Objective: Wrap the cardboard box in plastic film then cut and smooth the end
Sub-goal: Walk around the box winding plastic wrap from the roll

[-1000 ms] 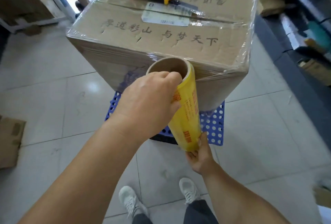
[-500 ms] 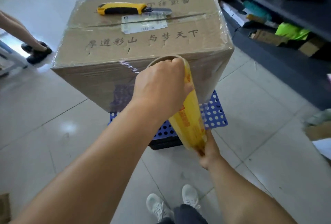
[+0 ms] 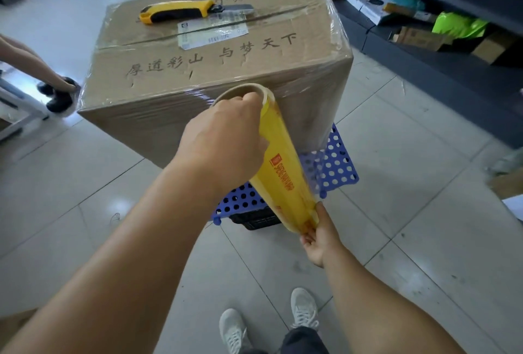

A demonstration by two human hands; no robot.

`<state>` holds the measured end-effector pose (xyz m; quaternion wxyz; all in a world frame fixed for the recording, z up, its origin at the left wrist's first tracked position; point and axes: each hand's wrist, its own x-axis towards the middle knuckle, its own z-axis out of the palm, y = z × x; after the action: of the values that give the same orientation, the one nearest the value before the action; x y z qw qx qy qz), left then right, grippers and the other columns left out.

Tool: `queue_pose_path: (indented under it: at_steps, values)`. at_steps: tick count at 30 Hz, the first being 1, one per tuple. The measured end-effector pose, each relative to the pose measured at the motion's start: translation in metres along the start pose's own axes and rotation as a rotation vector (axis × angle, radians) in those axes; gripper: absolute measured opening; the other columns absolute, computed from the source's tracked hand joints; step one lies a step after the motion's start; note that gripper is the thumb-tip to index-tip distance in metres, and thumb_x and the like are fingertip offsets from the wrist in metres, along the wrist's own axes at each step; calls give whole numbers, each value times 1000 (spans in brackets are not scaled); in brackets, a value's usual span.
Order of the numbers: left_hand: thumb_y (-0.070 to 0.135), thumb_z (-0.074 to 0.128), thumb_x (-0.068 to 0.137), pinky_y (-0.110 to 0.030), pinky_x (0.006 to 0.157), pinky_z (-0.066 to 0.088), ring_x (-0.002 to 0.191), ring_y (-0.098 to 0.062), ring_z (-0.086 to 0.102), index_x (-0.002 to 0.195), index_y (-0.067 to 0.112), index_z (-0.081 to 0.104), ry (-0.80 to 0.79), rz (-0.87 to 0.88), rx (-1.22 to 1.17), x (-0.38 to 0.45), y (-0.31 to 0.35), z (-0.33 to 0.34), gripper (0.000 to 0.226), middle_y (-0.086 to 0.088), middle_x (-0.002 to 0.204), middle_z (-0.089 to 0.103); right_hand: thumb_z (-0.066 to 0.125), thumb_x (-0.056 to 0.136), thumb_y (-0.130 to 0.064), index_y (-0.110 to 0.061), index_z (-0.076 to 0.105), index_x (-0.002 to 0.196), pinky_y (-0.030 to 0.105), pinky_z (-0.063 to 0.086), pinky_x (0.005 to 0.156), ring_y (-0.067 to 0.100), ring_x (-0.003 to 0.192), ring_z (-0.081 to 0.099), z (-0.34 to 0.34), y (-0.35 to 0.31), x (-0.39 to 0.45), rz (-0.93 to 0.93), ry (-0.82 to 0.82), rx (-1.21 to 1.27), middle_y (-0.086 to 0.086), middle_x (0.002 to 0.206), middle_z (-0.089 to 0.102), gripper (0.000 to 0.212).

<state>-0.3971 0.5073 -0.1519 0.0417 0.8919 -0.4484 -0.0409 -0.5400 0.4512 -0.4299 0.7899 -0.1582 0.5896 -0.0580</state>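
A large cardboard box [image 3: 215, 70] with black lettering on top stands on a blue perforated stool [image 3: 334, 161]. Clear film covers its sides. A yellow roll of plastic film [image 3: 285, 181] leans upright against the box's near right corner. My left hand [image 3: 223, 141] grips the roll's top end, fingers hooked into the cardboard core. My right hand [image 3: 319, 234] holds the roll's bottom end. Film stretches from the roll onto the box's right side. A yellow and black utility knife [image 3: 186, 11] lies on top of the box.
Dark low shelves [image 3: 441, 28] with small boxes and a green bag run along the right. Another person's foot in a black shoe [image 3: 56, 93] stands left of the box. My white shoes [image 3: 271, 322] are on the tiled floor below. Loose cardboard [image 3: 506, 183] lies at the right edge.
I have moved around the box toward its right side, carrying the roll along. The near right corner now faces me and more film lies over that side.
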Motion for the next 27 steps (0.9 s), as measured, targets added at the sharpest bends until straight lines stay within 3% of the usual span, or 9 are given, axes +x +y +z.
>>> queue_pose_path:
  at_steps: [5,9,14,20,23,27]
  values:
    - [54,54,85,-31,54,36,63,-21,47,81,22,39,42,9,39,-14,-5,-1,35,9,61,39,47,90,-60,-20,31,148,36,28,113,27,136,37,3,18,-4,7,-6,-4,10,150,38,72]
    - [60,53,83,-28,50,35,58,-19,45,77,23,41,24,9,70,-27,-24,-5,39,8,59,40,46,90,-62,-21,31,148,34,28,112,27,136,37,16,43,-14,-4,0,19,11,149,40,72]
    - [55,59,81,-28,52,38,61,-19,48,82,25,43,22,58,74,-42,-60,-13,33,8,63,42,48,88,-63,-23,35,147,32,31,108,26,132,42,39,75,-24,-35,25,51,8,147,43,72]
    - [42,62,81,-31,56,40,73,-24,56,101,25,55,39,131,68,-58,-108,-14,27,3,79,58,50,87,-63,-21,34,147,31,32,107,25,129,44,69,120,-34,-43,45,112,9,146,42,75]
    - [36,62,81,-36,61,49,77,-26,60,103,25,56,17,165,52,-64,-129,-17,25,2,80,62,47,90,-61,-20,35,146,31,31,108,25,131,43,83,138,-37,-47,47,125,9,145,44,70]
    - [29,62,82,-35,58,48,74,-26,59,98,22,56,11,194,88,-70,-155,-20,18,1,83,60,46,92,-57,-19,45,138,33,27,115,27,136,40,102,155,-43,-60,23,121,9,140,50,60]
